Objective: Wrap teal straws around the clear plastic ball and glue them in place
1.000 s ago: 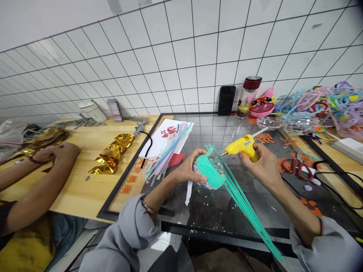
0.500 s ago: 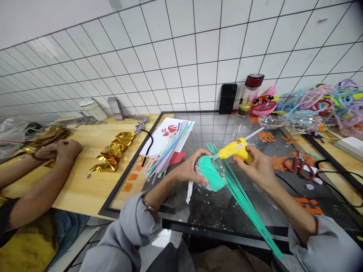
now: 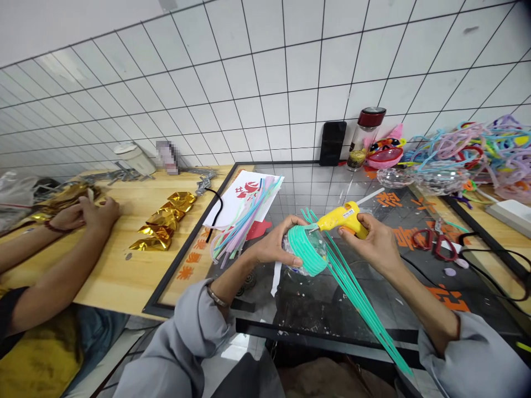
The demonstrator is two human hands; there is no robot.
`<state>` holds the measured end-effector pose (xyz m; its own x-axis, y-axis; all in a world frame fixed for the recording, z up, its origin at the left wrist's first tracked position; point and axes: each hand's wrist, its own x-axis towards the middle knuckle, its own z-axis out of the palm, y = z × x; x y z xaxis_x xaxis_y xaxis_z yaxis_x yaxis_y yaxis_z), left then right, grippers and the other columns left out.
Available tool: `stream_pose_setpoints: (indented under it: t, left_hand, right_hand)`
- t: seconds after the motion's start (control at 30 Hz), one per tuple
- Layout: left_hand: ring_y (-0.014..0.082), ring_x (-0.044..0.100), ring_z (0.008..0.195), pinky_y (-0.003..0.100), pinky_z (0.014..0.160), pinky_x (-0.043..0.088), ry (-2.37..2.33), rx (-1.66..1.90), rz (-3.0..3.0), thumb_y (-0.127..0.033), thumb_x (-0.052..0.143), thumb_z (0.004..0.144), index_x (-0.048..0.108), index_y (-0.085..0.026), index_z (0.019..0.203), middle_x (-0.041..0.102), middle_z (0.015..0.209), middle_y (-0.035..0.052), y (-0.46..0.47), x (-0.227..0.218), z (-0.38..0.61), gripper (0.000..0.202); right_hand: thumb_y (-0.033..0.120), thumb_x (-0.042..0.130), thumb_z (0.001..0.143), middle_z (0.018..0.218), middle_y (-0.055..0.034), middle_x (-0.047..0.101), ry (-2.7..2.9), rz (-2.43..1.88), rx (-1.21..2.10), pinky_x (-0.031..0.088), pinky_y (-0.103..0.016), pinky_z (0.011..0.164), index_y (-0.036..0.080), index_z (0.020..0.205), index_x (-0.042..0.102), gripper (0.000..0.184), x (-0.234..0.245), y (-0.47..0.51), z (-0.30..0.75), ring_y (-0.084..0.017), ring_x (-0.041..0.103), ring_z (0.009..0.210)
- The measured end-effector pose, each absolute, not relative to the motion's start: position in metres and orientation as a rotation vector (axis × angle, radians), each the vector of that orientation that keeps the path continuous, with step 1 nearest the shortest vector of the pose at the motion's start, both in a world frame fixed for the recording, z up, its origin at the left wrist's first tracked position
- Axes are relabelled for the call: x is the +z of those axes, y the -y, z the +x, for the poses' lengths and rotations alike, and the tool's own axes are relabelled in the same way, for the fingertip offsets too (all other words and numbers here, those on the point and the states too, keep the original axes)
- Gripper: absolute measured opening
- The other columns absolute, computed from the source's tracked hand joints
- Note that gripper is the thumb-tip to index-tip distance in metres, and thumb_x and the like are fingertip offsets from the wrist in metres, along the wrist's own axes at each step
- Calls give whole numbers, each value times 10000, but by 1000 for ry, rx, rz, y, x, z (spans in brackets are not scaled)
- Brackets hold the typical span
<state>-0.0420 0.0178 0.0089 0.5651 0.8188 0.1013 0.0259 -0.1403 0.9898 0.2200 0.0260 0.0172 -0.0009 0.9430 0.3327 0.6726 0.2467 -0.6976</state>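
My left hand (image 3: pixel 281 243) grips a clear plastic ball (image 3: pixel 318 239) by its left side, thumb in front and fingers over the top. Rows of green pipe cleaner (image 3: pixel 306 251) wrap around this ball. In my right hand (image 3: pixel 375 243) is a yellow hot glue gun (image 3: pixel 342 217), with a white glue stick (image 3: pixel 371 196) poking out of its back. The gun's nozzle points left and meets the upper edge of the green rows; whether it touches them I cannot tell. Loose green pipe cleaners (image 3: pixel 360 301) lie on the dark glass beneath, slanting toward the table's front edge.
Pastel pipe cleaners (image 3: pixel 244 221) lie over white paper (image 3: pixel 226 204). Red scissors (image 3: pixel 435 241) and a black cable (image 3: pixel 493 276) are at right. A phone (image 3: pixel 332 143) and a bottle (image 3: pixel 365 141) stand by the wall. At left, a co-worker's hands (image 3: pixel 89 213) are near gold foil (image 3: pixel 166 222).
The ball and glue gun have shifted very slightly left, with the nozzle still at the upper edge of the green rows. The co-worker's fingers have moved a little.
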Motion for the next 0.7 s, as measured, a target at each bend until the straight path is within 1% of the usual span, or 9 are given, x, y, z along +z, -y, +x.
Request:
stream_pose_setpoints:
  t: [0.13,0.3,0.5,0.7]
  left_hand:
    - [292,528,1170,377,966,415,-732,811,1579,-483,919,510,497,-213,1153,544,1209,75,-18,9,-42,816]
    - [303,539,1169,396,974,426,-764,808,1594,-506,920,500,497,-205,1158,551,1239,88,-18,9,-42,838]
    - [298,535,1164,396,981,418,-747,814,1625,-491,919,499,494,-207,1159,544,1255,90,-17,10,-41,835]
    - [302,531,1181,393,986,417,-737,809,1610,-489,921,495,501,-212,1151,547,1264,88,-18,9,-41,827]
  right_hand:
    - [521,633,677,608,6,596,1760,-1468,426,367,-265,529,207,767,585,330,17,-27,221,-155,520,534]
    - [528,621,668,590,14,562,1749,-1490,440,357,-265,527,217,737,557,325,20,-26,221,-146,494,519]
    - [523,647,666,593,14,581,1763,-1448,431,367,-259,528,213,746,565,330,16,-29,222,-144,503,522]
    - [531,647,655,576,25,545,1751,-1463,450,353,-258,515,218,719,548,334,18,-29,223,-137,474,516]
